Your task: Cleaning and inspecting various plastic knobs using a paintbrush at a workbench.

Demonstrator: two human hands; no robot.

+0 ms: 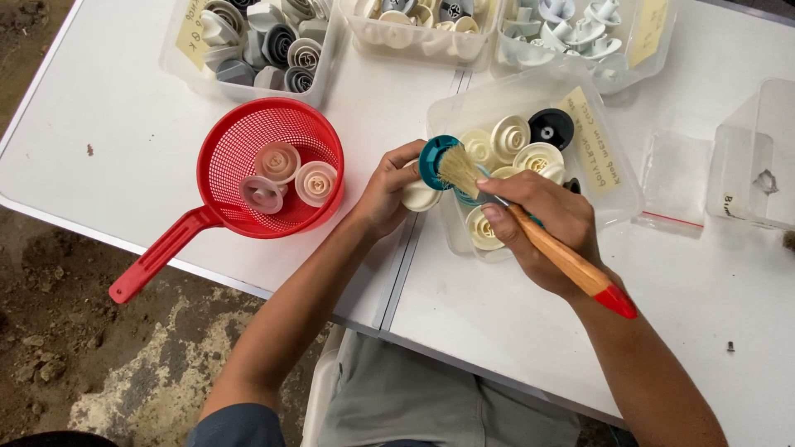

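My left hand (387,192) grips a round plastic part with a teal rim and cream body (430,165), held over the table beside a clear tub. My right hand (548,222) holds a paintbrush (542,240) with a wooden handle and red tip; its pale bristles (458,170) rest against the teal part. The clear tub (614,185) under my hands holds several cream round parts and one black one (551,127).
A red plastic strainer (225,157) with a long handle holds three pinkish round parts at left. Three clear tubs of grey and white parts line the back edge. An empty clear box (755,157) and a plastic bag (676,178) lie at right. Bare ground lies below the white table's edge.
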